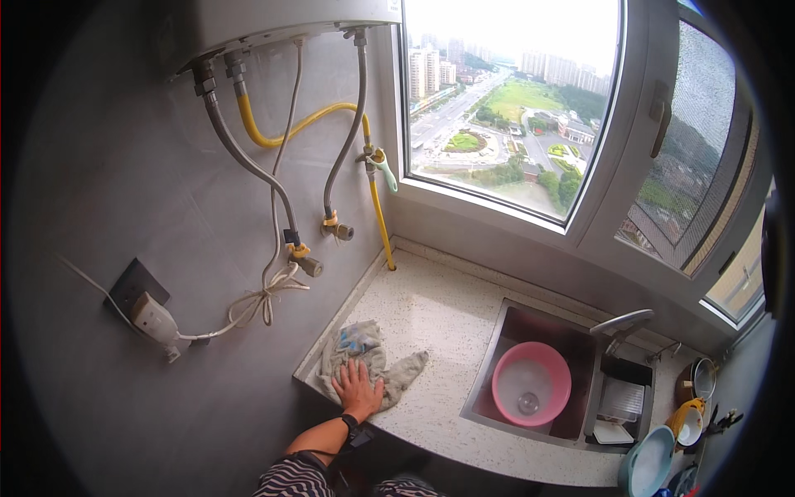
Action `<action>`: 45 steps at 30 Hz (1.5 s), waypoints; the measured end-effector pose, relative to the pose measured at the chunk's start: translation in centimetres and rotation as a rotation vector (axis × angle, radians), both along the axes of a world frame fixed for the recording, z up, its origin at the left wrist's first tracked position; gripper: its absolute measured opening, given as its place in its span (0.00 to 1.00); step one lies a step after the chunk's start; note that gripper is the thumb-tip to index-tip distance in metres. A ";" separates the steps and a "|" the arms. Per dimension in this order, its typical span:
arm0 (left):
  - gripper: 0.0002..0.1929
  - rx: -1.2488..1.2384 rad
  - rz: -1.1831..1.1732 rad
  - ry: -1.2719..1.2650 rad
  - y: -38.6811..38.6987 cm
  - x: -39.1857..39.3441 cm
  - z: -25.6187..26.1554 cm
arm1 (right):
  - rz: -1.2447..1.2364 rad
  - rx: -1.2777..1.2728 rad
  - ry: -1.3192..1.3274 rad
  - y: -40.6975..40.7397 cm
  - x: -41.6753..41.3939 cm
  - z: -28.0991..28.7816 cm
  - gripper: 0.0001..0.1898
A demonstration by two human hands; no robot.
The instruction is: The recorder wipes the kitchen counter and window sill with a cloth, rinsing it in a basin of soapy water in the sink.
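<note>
One hand is in view, coming from the lower left with a dark band on its wrist; I take it as my left hand [358, 389]. It lies flat on a crumpled grey cloth [402, 376], fingers spread, pressing it onto the speckled white countertop [435, 410] near the left front corner. A patch of the cloth shows blue marks. My right hand is out of view. Right of the cloth, a pink plastic basin [562, 385] with whitish, cloudy contents sits in the steel sink [515, 323].
A faucet [621, 320] stands behind the sink. The smaller basin holds a clear plastic container [621, 401]. Bowls and a teal basin [649, 463] crowd the right end. Hoses and valves [307, 264] hang on the left wall, beside a window [509, 112].
</note>
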State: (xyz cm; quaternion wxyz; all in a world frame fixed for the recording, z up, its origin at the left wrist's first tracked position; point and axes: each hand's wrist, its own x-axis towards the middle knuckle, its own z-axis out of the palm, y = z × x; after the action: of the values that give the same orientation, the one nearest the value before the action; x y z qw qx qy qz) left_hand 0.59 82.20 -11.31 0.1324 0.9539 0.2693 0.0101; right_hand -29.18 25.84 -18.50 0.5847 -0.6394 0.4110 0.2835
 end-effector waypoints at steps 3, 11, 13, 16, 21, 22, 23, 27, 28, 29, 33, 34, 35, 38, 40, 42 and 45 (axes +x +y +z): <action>0.46 -0.020 0.024 0.027 -3.8 -0.5 0.7 | 0.019 -0.032 -0.013 -1.2 1.9 0.0 0.08; 0.59 -0.057 0.032 0.055 -13.2 -3.4 0.6 | 0.149 -0.001 -0.091 -4.1 9.5 1.3 0.07; 0.59 -0.053 0.040 0.063 -16.1 -4.2 0.3 | 0.175 -0.009 -0.108 -5.3 9.7 2.5 0.07; 0.56 -0.062 0.062 0.008 -22.1 -5.1 -0.8 | 0.179 -0.020 -0.147 -9.3 8.4 -0.2 0.09; 0.52 -0.072 -0.004 -0.001 -31.4 -7.2 -0.7 | 0.190 0.014 -0.122 -14.7 5.7 -3.2 0.11; 0.51 -0.099 -0.065 0.018 -33.1 -7.7 -0.4 | 0.230 0.021 -0.129 -15.5 5.4 -3.8 0.13; 0.51 -0.128 -0.133 0.035 -34.8 -8.0 -0.1 | 0.220 0.019 -0.127 -16.0 5.4 -4.3 0.13; 0.44 -0.172 -0.357 0.054 -39.4 -9.4 -0.6 | 0.155 0.023 -0.051 -16.0 6.6 -5.1 0.08; 0.40 -0.191 -0.381 0.025 -40.6 -9.4 0.1 | 0.186 0.024 -0.089 -15.2 7.2 -4.2 0.08; 0.40 -0.194 -0.391 0.024 -41.2 -9.3 -0.1 | 0.220 0.025 -0.130 -14.2 8.1 -3.0 0.09; 0.30 -0.767 -0.441 -0.031 -44.4 -7.7 1.7 | 0.301 0.053 -0.228 -11.6 11.4 0.7 0.11; 0.26 -1.183 -0.349 0.034 -45.0 -6.9 3.6 | 0.310 0.043 -0.273 -11.1 12.2 1.6 0.11; 0.26 -1.194 -0.376 0.052 -45.3 -6.4 4.6 | 0.319 0.029 -0.318 -10.5 13.3 2.8 0.11; 0.21 -1.687 -0.310 0.188 -45.9 -5.0 8.2 | 0.104 0.186 -0.321 -8.5 16.1 9.5 0.25; 0.22 -1.811 -0.385 0.273 -46.5 -4.5 12.7 | -0.037 0.230 -0.310 -8.0 17.3 14.7 0.30; 0.25 -1.947 -0.516 0.428 -47.1 -4.2 16.4 | -0.331 0.614 -0.501 -7.7 17.6 17.7 0.35; 0.28 -1.970 -0.758 0.534 -48.7 -4.3 19.3 | -0.531 0.913 -0.807 -7.9 18.0 20.4 0.32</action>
State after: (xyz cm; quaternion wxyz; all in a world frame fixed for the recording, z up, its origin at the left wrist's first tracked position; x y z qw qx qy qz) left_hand -3.76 33.47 7.98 0.7707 0.4212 -0.1324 -0.4595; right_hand -11.15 17.90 1.89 0.9548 -0.2605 0.1422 0.0138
